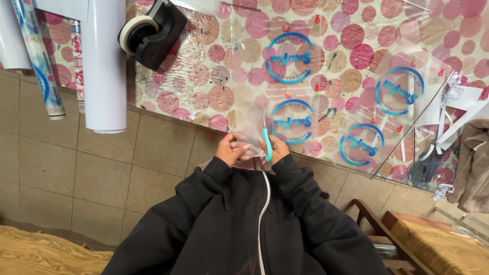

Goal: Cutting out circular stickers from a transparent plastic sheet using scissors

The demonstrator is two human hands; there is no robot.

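At the table's near edge, the left hand pinches thin, floppy, slippery clear plastic film while the right hand grips scissors.

1. Scissors: turquoise handles, grey blades.
2. Surface: cloth dotted pink, red and tan.
3. Clear plastic sheet: blue ring prints.
4. Tape dispenser: black, cream roll.
5. Jacket: black, white zip.
6. Floor: beige tiles.
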